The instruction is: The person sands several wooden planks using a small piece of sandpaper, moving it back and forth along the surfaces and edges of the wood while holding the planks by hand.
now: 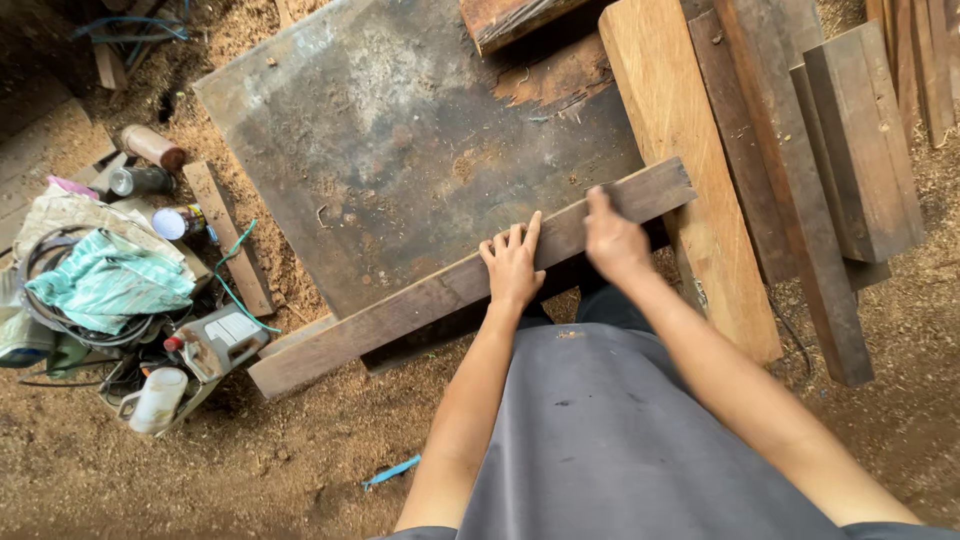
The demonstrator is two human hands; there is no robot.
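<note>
Resting both hands on plank (440, 295) near white-labelled jug (218, 342)

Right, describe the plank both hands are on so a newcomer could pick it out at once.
Start at the big dark square board lying on the sawdust. Along its near edge a long weathered plank runs diagonally, with the left hand flat on it and the right hand gripping it. Unlike the stacked timbers on the right, it lies crosswise over the pale wide plank.
</note>
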